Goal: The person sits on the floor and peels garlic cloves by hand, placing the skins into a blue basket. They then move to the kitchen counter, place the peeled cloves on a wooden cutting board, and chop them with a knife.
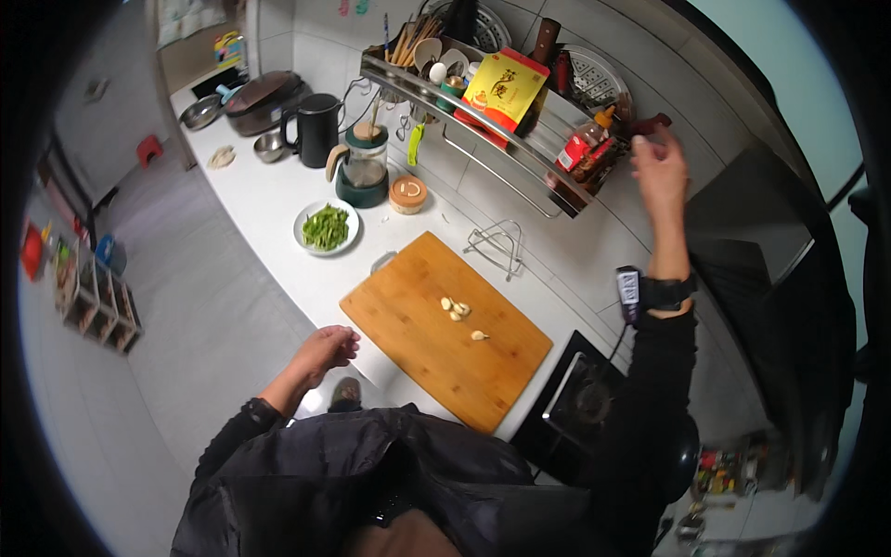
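My right hand (660, 163) is raised at the right end of the wall rack, its fingertips at a dark red handle-like thing (652, 125); whether it grips this I cannot tell. My left hand (334, 351) hangs by the counter's front edge, fingers curled, with nothing visible in it. Between my arms lies a wooden cutting board (418, 334), with several peeled garlic cloves (456, 308) in a group and one clove (479, 335) apart from them. A white plate of chopped green vegetable (326, 227) rests beyond the board's left corner.
A metal wall rack (480, 125) holds a yellow packet (502, 90), a squeeze bottle (585, 143) and utensils. Below stand a wire stand (495, 247), a glass press jug (363, 167), a round lidded container (408, 194) and a black kettle (319, 131). A gas hob (578, 404) adjoins the board.
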Demonstrator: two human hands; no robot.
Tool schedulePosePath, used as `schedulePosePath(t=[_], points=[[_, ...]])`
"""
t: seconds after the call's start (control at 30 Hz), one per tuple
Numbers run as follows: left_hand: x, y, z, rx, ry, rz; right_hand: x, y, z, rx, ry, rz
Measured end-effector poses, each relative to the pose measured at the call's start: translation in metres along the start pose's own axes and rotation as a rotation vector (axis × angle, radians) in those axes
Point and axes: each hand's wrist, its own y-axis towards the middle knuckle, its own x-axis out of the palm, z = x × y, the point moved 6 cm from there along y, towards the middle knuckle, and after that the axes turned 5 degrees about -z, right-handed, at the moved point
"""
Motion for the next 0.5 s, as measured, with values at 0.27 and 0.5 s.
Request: schedulePosePath(t=[0.27, 0.5], points=[[-0.046, 0.094, 0.079, -0.07, 0.17, -0.202, 0.017, 0.068, 0.059, 0.466, 0.271, -0.053], [-0.049, 0.109, 0.065, -0.165, 0.106, -0.323, 0.022, 0.11, 0.087, 0.479, 0.292, -0.047]])
